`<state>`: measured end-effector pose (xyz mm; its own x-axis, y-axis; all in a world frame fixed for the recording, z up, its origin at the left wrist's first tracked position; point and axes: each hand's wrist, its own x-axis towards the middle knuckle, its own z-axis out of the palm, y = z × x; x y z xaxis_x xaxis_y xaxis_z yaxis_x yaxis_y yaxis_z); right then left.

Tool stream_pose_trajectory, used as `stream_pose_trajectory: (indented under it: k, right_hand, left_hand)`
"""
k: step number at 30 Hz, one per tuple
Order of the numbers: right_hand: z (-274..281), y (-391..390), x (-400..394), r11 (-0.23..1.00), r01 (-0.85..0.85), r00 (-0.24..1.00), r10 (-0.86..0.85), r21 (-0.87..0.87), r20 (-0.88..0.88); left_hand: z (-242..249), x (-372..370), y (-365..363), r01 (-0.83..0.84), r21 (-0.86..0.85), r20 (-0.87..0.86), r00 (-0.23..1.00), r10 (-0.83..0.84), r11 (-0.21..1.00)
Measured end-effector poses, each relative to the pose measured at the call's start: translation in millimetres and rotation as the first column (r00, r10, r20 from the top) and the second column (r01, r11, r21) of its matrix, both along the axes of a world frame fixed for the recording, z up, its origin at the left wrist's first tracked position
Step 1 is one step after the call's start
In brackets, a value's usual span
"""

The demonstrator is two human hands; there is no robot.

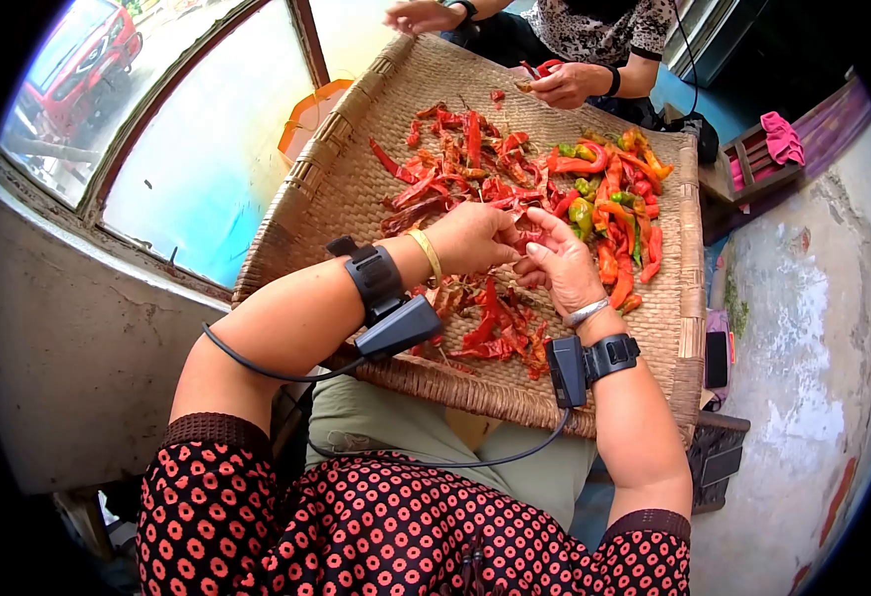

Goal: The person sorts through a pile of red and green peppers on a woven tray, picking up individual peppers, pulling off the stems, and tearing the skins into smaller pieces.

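Note:
Red peppers lie spread over a large woven tray (356, 179) resting at my lap. My left hand (470, 238), with a yellow bangle, is over the middle of the tray, its fingers pinched on a dark red dried pepper. Close against it, my right hand (563, 268), with a silver bangle, has thumb and fingers closed at the same pepper (527, 238). Shrivelled dried peppers (500, 323) lie below my hands, and more dried ones (445, 159) lie above. To the right is a pile of fresher red, orange and green peppers (614, 219).
Across the tray sits another person, one hand (567, 85) holding red peppers, the other hand (424, 16) near the tray's corner. An orange container (306, 119) stands by the window at left. A wooden stool with a pink cloth (782, 138) is at right.

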<state>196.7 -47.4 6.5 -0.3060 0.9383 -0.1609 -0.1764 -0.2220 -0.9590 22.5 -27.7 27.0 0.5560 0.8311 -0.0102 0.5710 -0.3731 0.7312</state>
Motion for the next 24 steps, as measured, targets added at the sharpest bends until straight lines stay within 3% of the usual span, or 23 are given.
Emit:
stream_pose_trajectory:
  k: [1, 4, 7, 8, 9, 10, 11, 12, 13, 14, 15, 17, 20, 21, 22, 23, 24]
  right_hand:
    - [2.0, -1.3, -0.7, 0.999, 0.05, 0.999, -0.05, -0.001, -0.02]
    - [2.4, 1.5, 2.8, 0.994, 0.109, 0.994, -0.109, -0.011, -0.021]
    - [-3.8, 7.2, 11.0, 0.991, 0.136, 0.988, -0.134, -0.016, 0.073]
    - [-6.0, 8.2, 13.6, 0.994, 0.101, 0.987, -0.095, -0.036, 0.131]
    - [-6.7, 8.9, 14.5, 0.996, 0.067, 0.981, -0.055, -0.06, 0.186]
    - [-4.2, 8.1, 12.5, 0.995, 0.086, 0.973, -0.072, -0.057, 0.217]
    - [-3.3, 8.5, 11.9, 0.994, 0.088, 0.974, -0.073, -0.059, 0.216]
    - [-2.8, 9.2, 11.5, 0.994, 0.091, 0.971, -0.076, -0.059, 0.227]
    - [-3.0, 9.4, 11.4, 0.994, 0.096, 0.968, -0.079, -0.06, 0.237]
    - [-3.3, 9.9, 11.7, 0.993, 0.097, 0.968, -0.08, -0.062, 0.237]
    - [-3.5, 10.8, 12.2, 0.994, 0.09, 0.969, -0.075, -0.055, 0.237]
    - [-2.5, 9.8, 11.5, 0.995, 0.083, 0.969, -0.069, -0.05, 0.238]
    - [1.6, 9.9, 9.2, 0.993, 0.101, 0.965, -0.083, -0.061, 0.248]
    - [1.0, 10.3, 9.3, 0.996, 0.076, 0.955, -0.058, -0.053, 0.292]
    - [-0.1, 10.5, 9.8, 0.998, 0.049, 0.941, -0.03, -0.047, 0.337]
    - [-1.3, 10.0, 10.1, 0.997, 0.049, 0.94, -0.029, -0.051, 0.34]
    - [-2.1, 10.3, 9.8, 0.997, 0.056, 0.929, -0.034, -0.048, 0.369]
  left_hand:
    - [0.4, -1.7, 3.0, 0.001, -0.001, 0.0, 1.0, -0.001, 1.0]
    - [10.2, -10.3, 12.8, -0.157, -0.166, 0.224, 0.955, 0.193, 0.974]
    - [37.8, -29.0, 20.9, -0.352, -0.212, 0.558, 0.723, 0.408, 0.912]
    - [45.1, -39.7, 26.6, -0.397, -0.158, 0.635, 0.66, 0.401, 0.904]
    - [58.8, -47.8, 26.6, -0.552, -0.077, 0.64, 0.611, 0.466, 0.83]
    - [60.1, -61.8, 35.7, -0.626, 0.047, 0.704, 0.573, 0.419, 0.779]
    - [63.1, -78.0, 44.3, -0.71, 0.225, 0.719, 0.584, 0.378, 0.667]
    - [72.7, -88.0, 44.6, -0.805, 0.3, 0.757, 0.528, 0.386, 0.512]
    - [74.0, -108.3, 53.5, -0.823, 0.424, 0.745, 0.554, 0.371, 0.377]
    - [76.4, -123.7, 58.4, -0.843, 0.482, 0.705, 0.535, 0.466, 0.24]
    - [80.6, -135.9, 56.8, -0.838, 0.499, 0.56, 0.506, 0.656, 0.22]
    - [56.8, -164.2, 79.9, -0.73, 0.673, 0.282, 0.397, 0.873, 0.115]
    - [53.6, -149.5, 72.4, -0.783, 0.525, 0.191, 0.489, 0.851, 0.333]
    - [43.5, -141.7, 77.9, -0.776, 0.523, 0.319, 0.562, 0.763, 0.352]
    - [44.6, -123.0, 74.4, -0.766, 0.473, 0.319, 0.609, 0.726, 0.435]
    - [56.3, -99.3, 58.9, -0.709, 0.389, 0.274, 0.699, 0.661, 0.589]
    - [53.4, -85.2, 57.7, -0.585, 0.411, 0.167, 0.802, 0.573, 0.699]
